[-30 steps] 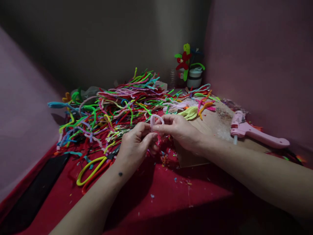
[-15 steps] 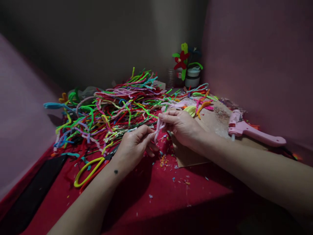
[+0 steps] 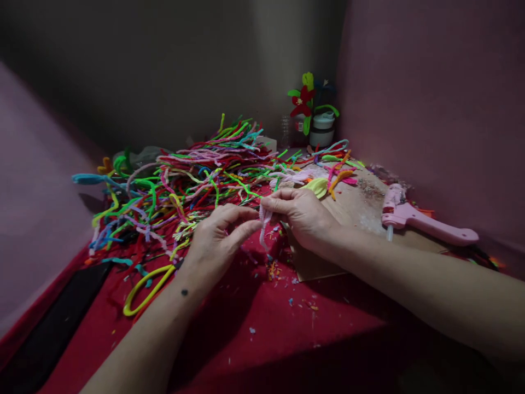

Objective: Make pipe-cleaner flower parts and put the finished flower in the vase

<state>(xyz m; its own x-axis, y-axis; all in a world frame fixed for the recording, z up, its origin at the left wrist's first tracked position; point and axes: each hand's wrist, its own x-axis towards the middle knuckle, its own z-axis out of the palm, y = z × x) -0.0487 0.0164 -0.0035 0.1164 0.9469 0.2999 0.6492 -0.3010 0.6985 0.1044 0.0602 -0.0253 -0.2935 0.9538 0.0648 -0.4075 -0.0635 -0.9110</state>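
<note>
My right hand (image 3: 304, 214) pinches the top of a pale pink pipe cleaner (image 3: 264, 227), which hangs folded below its fingertips. My left hand (image 3: 215, 236) is beside it, thumb and fingers curled toward the same strand and touching it near the top. Both hands hover over the red cloth (image 3: 279, 323), just in front of a big heap of coloured pipe cleaners (image 3: 192, 175).
A pink glue gun (image 3: 422, 221) lies on a brown board (image 3: 353, 210) at the right. Yellow-handled scissors (image 3: 145, 284) rest left of my left wrist. A pipe-cleaner flower (image 3: 303, 101) stands in a jar at the back corner. Small clippings litter the cloth.
The pink pipe cleaner was a raised loop between both hands; it has been turned down and now hangs as a folded strand from my right fingertips.
</note>
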